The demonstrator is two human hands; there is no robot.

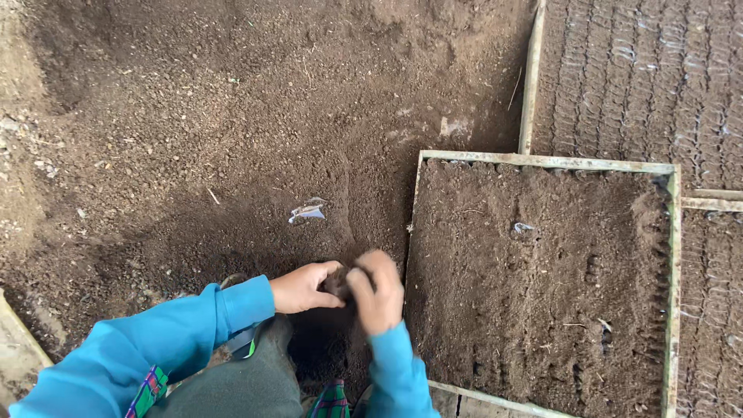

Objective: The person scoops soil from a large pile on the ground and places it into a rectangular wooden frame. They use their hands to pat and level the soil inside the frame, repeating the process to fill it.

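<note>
Beside the wooden frame (542,162), left hand (303,287) and right hand (378,292) grip closed on a soil clump (338,283), its axis hidden.

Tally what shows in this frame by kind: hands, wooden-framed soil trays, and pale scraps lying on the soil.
Hands: 2, the left hand and the right hand, closed together on a clump of soil
Wooden-framed soil trays: 1
Pale scraps on soil: 2
Total: 5
</note>
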